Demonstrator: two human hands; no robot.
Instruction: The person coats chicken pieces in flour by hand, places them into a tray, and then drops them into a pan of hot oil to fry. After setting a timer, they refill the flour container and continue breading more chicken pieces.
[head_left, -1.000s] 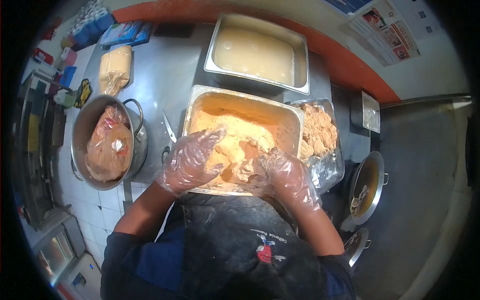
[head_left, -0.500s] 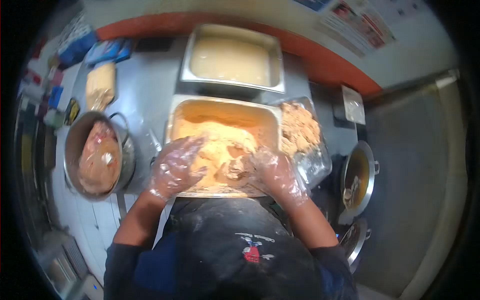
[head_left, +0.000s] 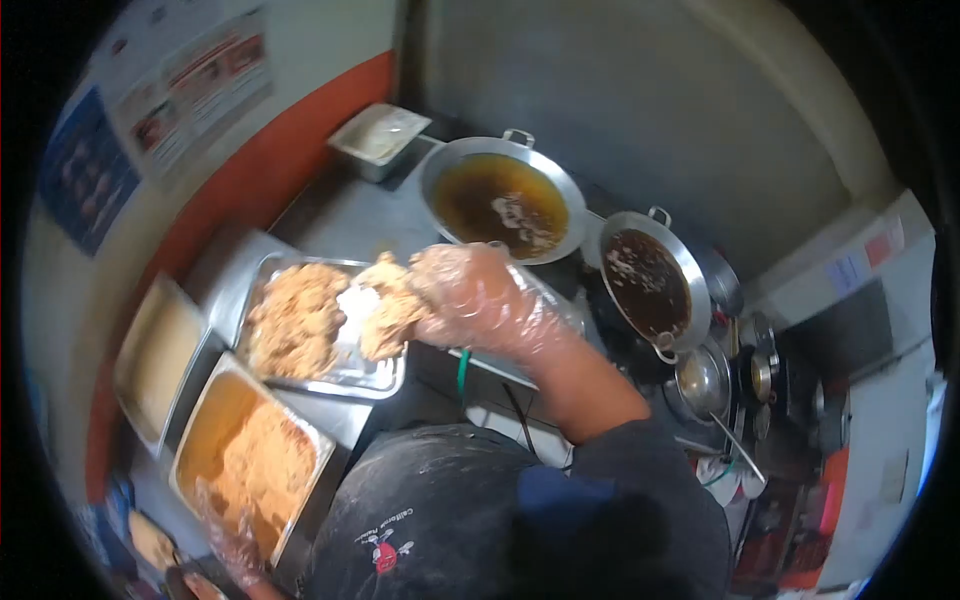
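Observation:
My right hand point(head_left: 475, 295), in a clear plastic glove, grips a flour-coated piece of chicken point(head_left: 391, 308) over the right side of a shallow metal tray point(head_left: 380, 382). More coated chicken pieces point(head_left: 297, 318) are heaped on the tray's left part. My left hand point(head_left: 235, 550), also gloved, is at the lower left by the near edge of a deep metal pan point(head_left: 318, 462) of orange-tinted flour point(head_left: 262, 462). Its fingers are apart over the flour, and I see nothing in them.
Two wide pans of oil, one farther back point(head_left: 505, 205) and one to the right point(head_left: 650, 285), have food frying. A pan of pale batter point(head_left: 160, 350) stands at the left. A small metal container point(head_left: 378, 138) sits by the wall. A handled utensil point(head_left: 738, 448) sticks out at the right.
My view has turned right toward the oil pans. My right hand has left the flour pan and carried a coated chicken piece over the tray. The left hand stays by the flour.

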